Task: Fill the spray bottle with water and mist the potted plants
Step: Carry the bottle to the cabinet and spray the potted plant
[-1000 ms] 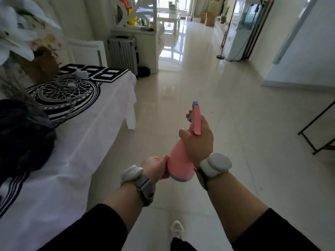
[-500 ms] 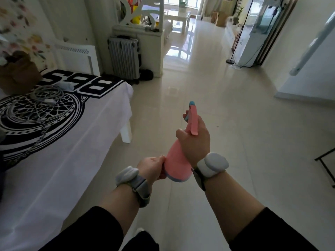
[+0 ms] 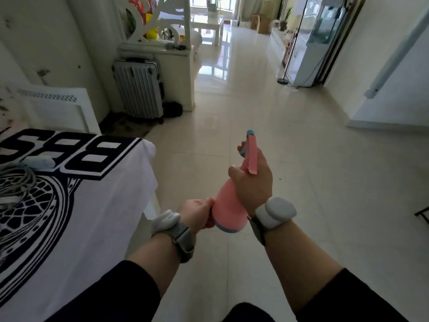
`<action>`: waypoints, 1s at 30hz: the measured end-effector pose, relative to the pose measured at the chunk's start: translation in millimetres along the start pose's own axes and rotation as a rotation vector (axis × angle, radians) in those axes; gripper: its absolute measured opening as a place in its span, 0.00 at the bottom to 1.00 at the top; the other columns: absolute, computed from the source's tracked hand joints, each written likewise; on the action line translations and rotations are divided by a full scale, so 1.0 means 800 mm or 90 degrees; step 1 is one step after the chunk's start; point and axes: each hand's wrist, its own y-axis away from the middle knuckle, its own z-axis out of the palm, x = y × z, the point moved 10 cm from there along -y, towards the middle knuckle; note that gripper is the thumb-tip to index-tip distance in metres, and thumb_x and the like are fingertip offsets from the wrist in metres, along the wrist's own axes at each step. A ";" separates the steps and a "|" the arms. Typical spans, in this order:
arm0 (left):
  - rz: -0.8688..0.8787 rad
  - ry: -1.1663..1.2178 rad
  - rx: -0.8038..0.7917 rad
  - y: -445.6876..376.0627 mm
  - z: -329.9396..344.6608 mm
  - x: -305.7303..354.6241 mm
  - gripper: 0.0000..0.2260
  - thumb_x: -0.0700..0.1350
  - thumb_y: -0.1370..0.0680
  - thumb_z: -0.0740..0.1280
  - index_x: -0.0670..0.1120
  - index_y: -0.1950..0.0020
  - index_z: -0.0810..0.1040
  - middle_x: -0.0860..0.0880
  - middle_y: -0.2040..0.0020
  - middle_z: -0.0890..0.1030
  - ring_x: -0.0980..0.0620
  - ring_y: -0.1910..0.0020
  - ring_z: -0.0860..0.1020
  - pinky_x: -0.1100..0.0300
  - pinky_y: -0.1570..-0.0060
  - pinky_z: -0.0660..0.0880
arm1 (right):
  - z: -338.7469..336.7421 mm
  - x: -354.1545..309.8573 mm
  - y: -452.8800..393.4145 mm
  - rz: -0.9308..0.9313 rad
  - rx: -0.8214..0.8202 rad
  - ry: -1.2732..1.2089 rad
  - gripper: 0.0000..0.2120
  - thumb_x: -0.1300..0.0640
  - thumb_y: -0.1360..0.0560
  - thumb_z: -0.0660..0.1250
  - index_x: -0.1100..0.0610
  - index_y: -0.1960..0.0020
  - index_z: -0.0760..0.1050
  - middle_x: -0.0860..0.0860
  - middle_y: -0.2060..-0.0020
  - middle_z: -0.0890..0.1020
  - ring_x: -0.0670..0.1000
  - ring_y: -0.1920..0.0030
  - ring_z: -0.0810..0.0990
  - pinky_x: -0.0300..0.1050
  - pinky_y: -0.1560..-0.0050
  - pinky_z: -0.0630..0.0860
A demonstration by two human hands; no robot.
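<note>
- The pink bottle [image 3: 228, 209] is held over the floor [image 3: 301, 182], beside the table [image 3: 97, 205].
- Its base is gripped by the closed left hand [image 3: 197, 213].
- Its neck is clasped by the right hand [image 3: 251, 182], nozzle pointing away.
- A suitcase [image 3: 139, 88] is seen beyond.

Black sleeves pushed up both forearms. Left wrist: white rounded device [image 3: 165, 220] on grey fabric strap [image 3: 183, 238]. Right wrist: matching white pod [image 3: 276, 212], grey strap. Bare hands.

Daylit glare on floor [image 3: 213, 68], wide-angle warp.
</note>
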 end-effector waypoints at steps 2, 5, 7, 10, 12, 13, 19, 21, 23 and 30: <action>-0.007 -0.002 -0.018 -0.036 0.011 0.022 0.10 0.40 0.21 0.63 0.35 0.57 0.79 0.37 0.57 0.78 0.44 0.66 0.76 0.63 0.74 0.77 | 0.013 0.008 -0.040 0.008 -0.002 0.007 0.23 0.66 0.31 0.66 0.60 0.37 0.71 0.50 0.48 0.77 0.46 0.51 0.75 0.22 0.56 0.66; -0.006 -0.016 -0.037 -0.093 0.033 0.055 0.12 0.40 0.21 0.62 0.39 0.62 0.77 0.38 0.58 0.77 0.45 0.65 0.74 0.62 0.72 0.76 | 0.032 0.025 -0.102 0.001 0.002 0.026 0.22 0.65 0.32 0.66 0.60 0.38 0.72 0.49 0.52 0.77 0.46 0.56 0.74 0.22 0.58 0.64; -0.004 -0.017 -0.033 -0.131 0.045 0.080 0.12 0.40 0.21 0.62 0.38 0.62 0.78 0.38 0.59 0.77 0.45 0.66 0.74 0.60 0.69 0.76 | 0.046 0.038 -0.148 -0.004 0.004 0.033 0.22 0.65 0.32 0.66 0.59 0.39 0.72 0.49 0.51 0.77 0.45 0.58 0.74 0.21 0.59 0.63; -0.003 -0.010 -0.026 -0.196 0.068 0.127 0.11 0.40 0.21 0.62 0.37 0.60 0.78 0.38 0.59 0.77 0.44 0.65 0.75 0.60 0.70 0.77 | 0.064 0.056 -0.227 -0.007 -0.005 0.033 0.22 0.66 0.32 0.66 0.59 0.38 0.71 0.49 0.52 0.76 0.41 0.60 0.73 0.21 0.59 0.63; 0.001 -0.008 -0.022 -0.239 0.086 0.163 0.11 0.41 0.21 0.62 0.37 0.60 0.78 0.38 0.58 0.78 0.43 0.63 0.76 0.61 0.70 0.77 | 0.074 0.063 -0.283 -0.016 -0.010 0.030 0.23 0.66 0.31 0.66 0.60 0.37 0.71 0.48 0.49 0.76 0.44 0.55 0.74 0.19 0.57 0.63; 0.000 -0.008 -0.018 -0.256 0.094 0.177 0.11 0.41 0.21 0.62 0.38 0.60 0.78 0.38 0.57 0.78 0.43 0.62 0.76 0.60 0.68 0.77 | 0.078 0.068 -0.307 -0.015 -0.013 0.027 0.23 0.66 0.31 0.66 0.60 0.37 0.71 0.47 0.48 0.76 0.44 0.53 0.74 0.18 0.57 0.63; -0.006 0.002 -0.021 -0.360 0.136 0.261 0.11 0.42 0.21 0.62 0.36 0.56 0.79 0.38 0.58 0.79 0.43 0.61 0.77 0.56 0.61 0.79 | 0.108 0.091 -0.450 -0.023 -0.021 0.030 0.23 0.67 0.31 0.66 0.59 0.37 0.71 0.47 0.46 0.76 0.44 0.51 0.74 0.18 0.56 0.61; -0.018 -0.002 -0.010 -0.408 0.140 0.289 0.11 0.43 0.21 0.63 0.37 0.56 0.79 0.38 0.58 0.80 0.43 0.60 0.78 0.53 0.56 0.79 | 0.132 0.102 -0.504 -0.025 -0.028 0.029 0.23 0.66 0.31 0.66 0.59 0.36 0.71 0.48 0.46 0.77 0.43 0.51 0.73 0.19 0.55 0.61; -0.012 -0.007 -0.011 -0.435 0.144 0.309 0.11 0.43 0.21 0.63 0.37 0.58 0.79 0.38 0.58 0.79 0.43 0.61 0.77 0.53 0.59 0.78 | 0.144 0.107 -0.532 -0.027 -0.030 0.032 0.24 0.66 0.31 0.66 0.59 0.36 0.71 0.47 0.46 0.76 0.43 0.51 0.73 0.19 0.55 0.62; 0.003 -0.010 -0.039 -0.590 0.160 0.412 0.10 0.41 0.21 0.61 0.37 0.57 0.78 0.38 0.58 0.77 0.44 0.61 0.75 0.60 0.68 0.76 | 0.220 0.136 -0.692 -0.009 -0.006 0.022 0.21 0.67 0.33 0.66 0.60 0.39 0.72 0.48 0.51 0.77 0.46 0.55 0.75 0.19 0.58 0.64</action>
